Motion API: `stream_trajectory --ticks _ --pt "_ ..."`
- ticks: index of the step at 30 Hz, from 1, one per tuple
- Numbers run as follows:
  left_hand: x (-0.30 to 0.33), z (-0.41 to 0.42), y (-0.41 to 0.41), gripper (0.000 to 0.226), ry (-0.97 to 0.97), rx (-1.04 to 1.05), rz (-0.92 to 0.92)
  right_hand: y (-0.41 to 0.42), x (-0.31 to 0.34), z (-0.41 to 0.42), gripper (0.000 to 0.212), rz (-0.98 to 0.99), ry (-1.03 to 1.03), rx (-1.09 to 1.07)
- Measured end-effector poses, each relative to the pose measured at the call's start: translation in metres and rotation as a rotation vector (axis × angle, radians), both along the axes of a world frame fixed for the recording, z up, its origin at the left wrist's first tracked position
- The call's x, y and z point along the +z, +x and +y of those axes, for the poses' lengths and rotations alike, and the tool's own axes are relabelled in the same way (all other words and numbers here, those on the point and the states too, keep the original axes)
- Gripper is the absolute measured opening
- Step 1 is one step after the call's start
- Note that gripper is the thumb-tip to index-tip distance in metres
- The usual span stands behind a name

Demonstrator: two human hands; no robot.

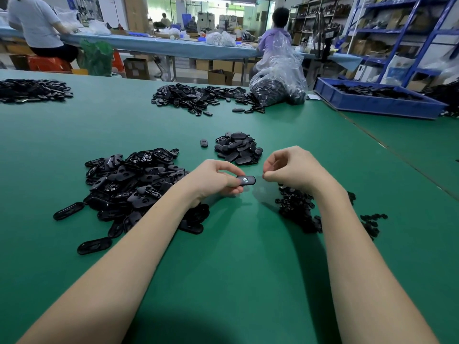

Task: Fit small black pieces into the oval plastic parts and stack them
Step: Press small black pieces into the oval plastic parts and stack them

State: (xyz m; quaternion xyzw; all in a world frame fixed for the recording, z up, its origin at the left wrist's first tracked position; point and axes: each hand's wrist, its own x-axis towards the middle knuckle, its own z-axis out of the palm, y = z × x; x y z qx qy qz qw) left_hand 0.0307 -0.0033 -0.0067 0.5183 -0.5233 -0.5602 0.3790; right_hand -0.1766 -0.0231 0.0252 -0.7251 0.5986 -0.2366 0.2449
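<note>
- The left hand [218,181] pinches one oval plastic part [246,180] by its left end, thumb on top and fingers curled beneath, holding it just above the green table [236,264].
- The part's long axis runs left to right, nearly level, so its free right end points straight at the right hand [289,168], which is the nearer hand for the fitting move.
- A round opening with a pale glint shows near the part's middle, clear of the gripping fingers; the insert probably seats there.
- The right hand's thumb and forefinger are pressed together at the tips, just beside the part's free end but not touching it. They seem to pinch a small black piece, though it is too small to make out.
- The pile of small black pieces [298,207] lies under the right wrist: tiny, lumpy, matte bits.
- The pile of unfitted oval parts [134,184] sits to the left of the left forearm: glossy moulded shells, some lying hollow side up with raised rims and inner ribs, others showing a smooth back with a hole.
- The heap of finished ovals [237,147] rests beyond both hands, smooth sides up, loosely overlapped rather than neatly stacked; one stray oval [204,142] lies just to its left.
- The tabletop looks like a matte, slightly rubbery mat, likely to keep the light plastic from sliding.
</note>
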Motion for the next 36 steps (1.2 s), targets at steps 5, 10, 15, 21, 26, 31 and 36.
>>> stream_trajectory --ticks 5,10,15,21,26,31,36 --pt "-0.001 -0.002 0.001 0.01 0.011 0.009 0.031 0.006 -0.002 0.0 0.007 -0.183 0.02 0.039" --pt "-0.003 -0.004 0.001 0.013 0.015 0.016 0.057 0.011 -0.005 -0.001 0.004 -0.189 0.019 0.052" --pt "-0.003 -0.003 0.001 0.012 0.049 0.051 0.1 0.015 -0.008 -0.002 0.017 -0.105 0.011 0.063" --pt "-0.002 -0.002 -0.002 0.015 0.061 0.088 0.161 0.015 -0.011 -0.003 0.017 -0.202 -0.005 0.04" --pt "-0.004 -0.003 -0.001 0.014 0.052 0.095 0.16 0.017 -0.01 0.001 0.015 -0.338 0.009 0.036" --pt "-0.007 -0.007 0.002 0.011 0.023 0.101 0.112 0.016 -0.009 0.0 0.02 -0.417 0.086 0.025" --pt "-0.006 -0.007 -0.001 0.012 0.013 0.108 0.144 0.019 -0.013 0.0 0.016 -0.537 0.116 -0.027"
